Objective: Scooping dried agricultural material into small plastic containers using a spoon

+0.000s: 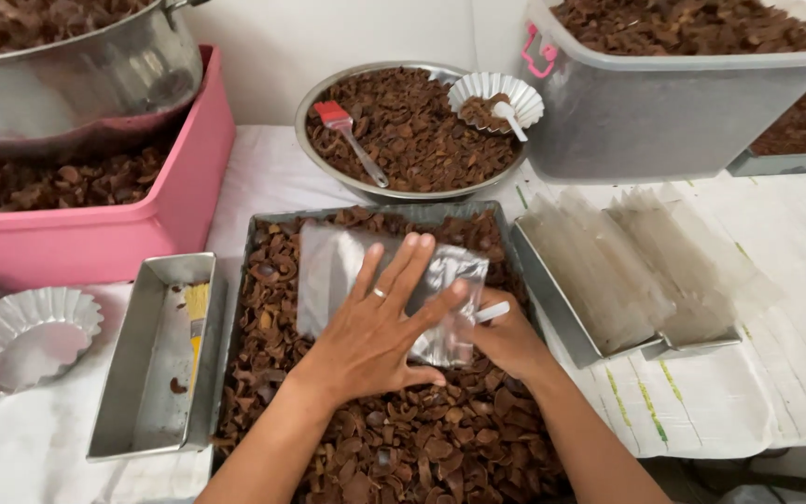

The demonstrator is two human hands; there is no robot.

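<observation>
My left hand (380, 327) lies flat, fingers spread, on a clear plastic bag (328, 271) that rests on brown dried pieces filling a metal tray (263, 224). A ring sits on one finger. My right hand (510, 341) is closed around a small white handle (493, 313) at the bag's right edge; most of the tool is hidden behind the bag and my left hand.
A round metal bowl (324, 89) of brown pieces holds a red brush (347, 135) and a fluted cup with a white scoop (496, 101). Clear bags fill trays (552, 322) at right. An empty loaf tin (156, 364), pink tub (170, 205), grey bin (664, 112) and fluted cups (20, 336) surround.
</observation>
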